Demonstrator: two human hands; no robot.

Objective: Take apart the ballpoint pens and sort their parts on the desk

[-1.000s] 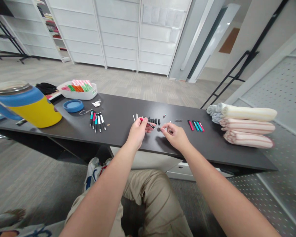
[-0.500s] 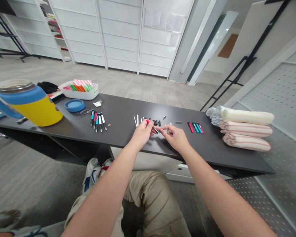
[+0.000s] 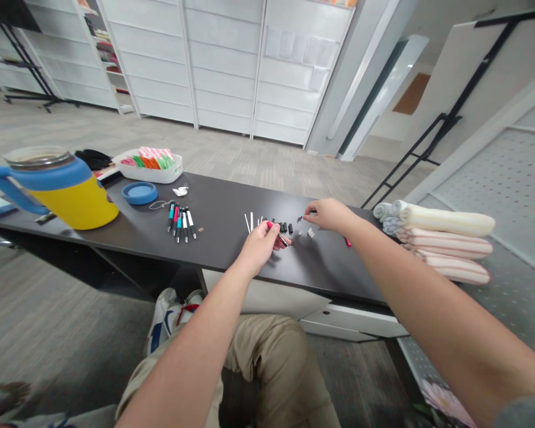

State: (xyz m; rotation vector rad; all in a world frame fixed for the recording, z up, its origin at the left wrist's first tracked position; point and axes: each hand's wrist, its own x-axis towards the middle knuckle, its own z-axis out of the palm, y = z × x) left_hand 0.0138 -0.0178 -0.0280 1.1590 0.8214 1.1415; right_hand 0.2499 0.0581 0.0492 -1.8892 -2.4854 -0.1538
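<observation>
Left hand (image 3: 264, 242) pinches a red pen (image 3: 283, 240); right hand (image 3: 330, 215) curls, its hold unclear.

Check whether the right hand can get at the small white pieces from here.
Probably yes: the right hand is close by, just beyond the small white pieces, with nothing visible between them; the left hand, holding a pen, is off to the left.

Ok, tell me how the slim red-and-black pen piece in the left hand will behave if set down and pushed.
The pen piece looks slim and straight, so probably stiff. The left hand holds it with thumb and fingers, suggesting it's light. On the flat, dark tabletop, its narrow shape might roll.
</observation>
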